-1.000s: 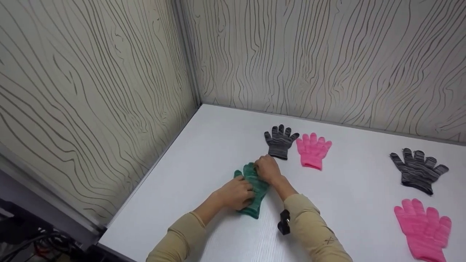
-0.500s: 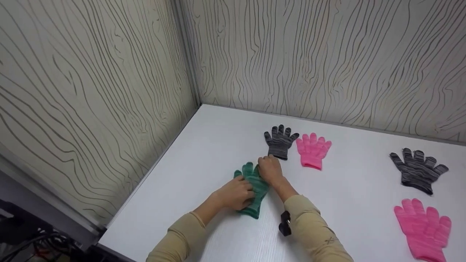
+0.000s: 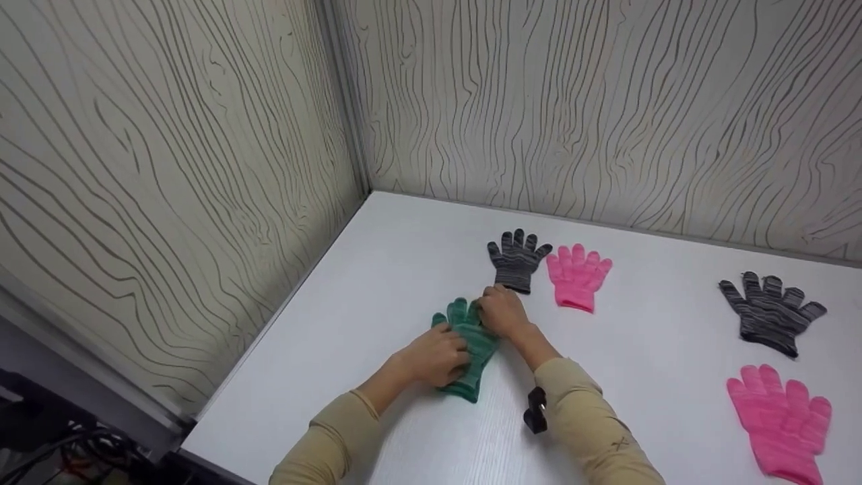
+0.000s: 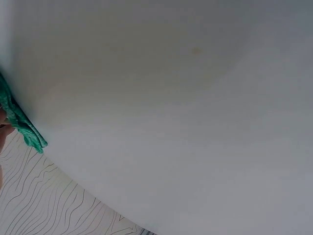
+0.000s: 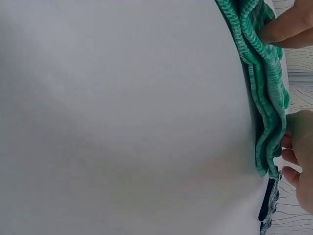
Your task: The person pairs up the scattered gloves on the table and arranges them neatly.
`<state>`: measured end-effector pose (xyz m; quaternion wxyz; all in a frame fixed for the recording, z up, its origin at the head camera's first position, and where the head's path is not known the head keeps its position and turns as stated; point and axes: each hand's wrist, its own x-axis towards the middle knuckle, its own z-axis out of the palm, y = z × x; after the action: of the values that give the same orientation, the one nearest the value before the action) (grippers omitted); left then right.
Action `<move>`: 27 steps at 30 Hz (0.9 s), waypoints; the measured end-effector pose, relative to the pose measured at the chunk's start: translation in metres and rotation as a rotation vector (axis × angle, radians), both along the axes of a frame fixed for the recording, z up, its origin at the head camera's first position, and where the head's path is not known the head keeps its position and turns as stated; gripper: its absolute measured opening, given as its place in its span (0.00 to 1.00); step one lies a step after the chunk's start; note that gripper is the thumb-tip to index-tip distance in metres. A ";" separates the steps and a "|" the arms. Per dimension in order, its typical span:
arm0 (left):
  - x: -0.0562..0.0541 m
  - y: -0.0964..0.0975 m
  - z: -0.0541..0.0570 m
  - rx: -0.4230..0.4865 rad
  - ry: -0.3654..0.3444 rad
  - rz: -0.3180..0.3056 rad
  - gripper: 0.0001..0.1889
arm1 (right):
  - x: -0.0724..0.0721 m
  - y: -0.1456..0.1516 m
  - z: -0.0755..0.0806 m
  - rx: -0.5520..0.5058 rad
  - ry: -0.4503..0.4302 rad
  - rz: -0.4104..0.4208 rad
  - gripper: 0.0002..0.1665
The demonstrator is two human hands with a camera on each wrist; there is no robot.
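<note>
A green knit glove (image 3: pixel 481 347) lies on the white table with its fingers toward the back wall and its cuff toward me. My left hand (image 3: pixel 436 355) lies across the palm of it with bent fingers, and the right wrist view shows those fingertips (image 5: pixel 271 34) digging into the fabric. At the glove's upper right, my right hand (image 3: pixel 504 311) pinches one of its fingers. Layered edges of the green fabric show in the right wrist view. Just behind my right hand is a dark grey striped glove (image 3: pixel 517 264), its cuff close to my knuckles.
Beside the grey glove lies a pink glove (image 3: pixel 576 276). Farther right are another grey striped glove (image 3: pixel 771 313) and another pink one (image 3: pixel 781 424). Wood-grain panels (image 3: pixel 572 101) wall the table (image 3: pixel 323 337) at the back and left. Cables (image 3: pixel 87 448) hang past its left edge.
My right hand has shifted slightly to the right along the glove's upper end, uncovering more of its fingers. The left hand has stayed in place.
</note>
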<state>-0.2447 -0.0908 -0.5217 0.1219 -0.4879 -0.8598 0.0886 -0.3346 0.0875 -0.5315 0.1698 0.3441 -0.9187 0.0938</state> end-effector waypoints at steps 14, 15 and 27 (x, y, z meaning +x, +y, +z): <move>-0.001 0.002 0.001 -0.020 0.028 -0.034 0.09 | 0.003 0.016 -0.001 -0.011 0.002 0.098 0.07; -0.002 0.002 0.001 -0.015 0.028 -0.033 0.10 | 0.003 0.017 0.000 -0.020 -0.001 0.097 0.07; -0.018 -0.017 0.008 0.166 0.033 0.161 0.09 | 0.032 0.029 0.020 -0.006 -0.089 0.147 0.14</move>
<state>-0.2626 -0.1080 -0.5141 0.1684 -0.4037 -0.8986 0.0343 -0.3023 0.1162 -0.5119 0.1225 0.4057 -0.8972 0.1238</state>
